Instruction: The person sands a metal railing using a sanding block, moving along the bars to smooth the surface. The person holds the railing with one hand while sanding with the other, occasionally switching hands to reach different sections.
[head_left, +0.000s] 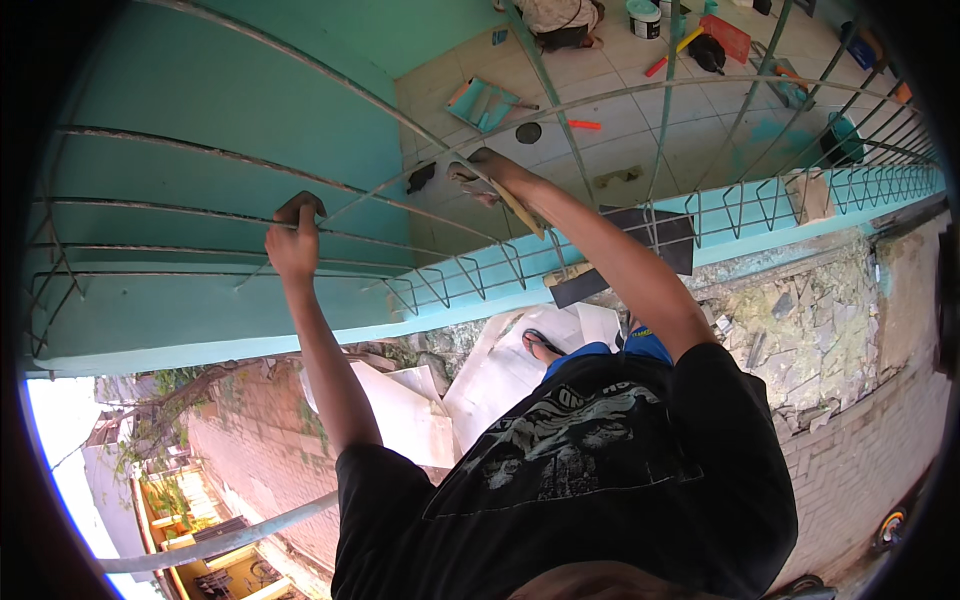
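My left hand (293, 238) is closed around a scuffed metal bar (160, 207) of the window grille, in front of a turquoise wall. Further right, my right hand (497, 172) is closed at another grille bar (385, 108). It holds a tan strip (520, 212) that looks like folded sandpaper, which sticks out below the fingers. Something greyish shows between the fingertips and the bar, too small to make out. Below the right forearm, a dark flat sheet (672, 240) lies by the lower edge of the grille.
Beyond the bars, a person (560, 18) is low on the tiled floor near a paint bucket (644, 18), a turquoise-stained tray (484, 104), a red dustpan (725, 38) and a dark teal bucket (842, 140). A tan block (810, 196) rests on the turquoise ledge (350, 335). Pale boards (405, 415) lie below.
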